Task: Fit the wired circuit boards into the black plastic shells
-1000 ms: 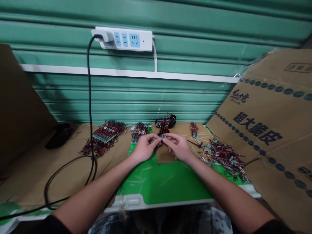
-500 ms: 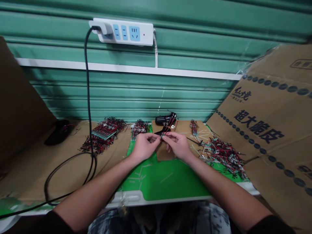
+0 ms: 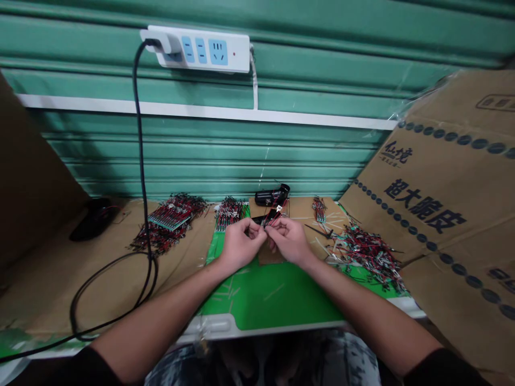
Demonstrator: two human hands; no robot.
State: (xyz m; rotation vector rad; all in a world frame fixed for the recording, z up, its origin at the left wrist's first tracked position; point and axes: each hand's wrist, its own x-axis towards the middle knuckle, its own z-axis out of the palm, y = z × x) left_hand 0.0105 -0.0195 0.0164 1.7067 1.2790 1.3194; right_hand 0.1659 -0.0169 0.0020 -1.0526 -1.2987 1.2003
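Note:
My left hand [image 3: 243,245] and my right hand [image 3: 288,242] meet over the small cardboard piece [image 3: 271,257], thumbs and fingertips pinched together. Between them is a small wired part [image 3: 273,215]: red and black wires rise from the fingertips to a small white connector [image 3: 279,208]. Its lower end is hidden by my fingers. Just behind stands a black cylindrical device [image 3: 269,197], with another dark item partly covered by my hands. A bundle of wired strips [image 3: 229,212] lies close to my left hand. To the right sits a smaller wired bundle [image 3: 319,209].
Wired strips [image 3: 171,217] are heaped on cardboard at left, near a black cable [image 3: 140,161] running up to a power strip [image 3: 201,51]. A loose wire pile [image 3: 372,254] lies right, beside a large carton [image 3: 434,214]. Thin pale scraps dot the green tabletop [image 3: 289,305].
The wires and white connector between my hands have shifted slightly and now stand closer to my fingertips. Both hands stay pinched together in nearly the same place. The view has moved a little.

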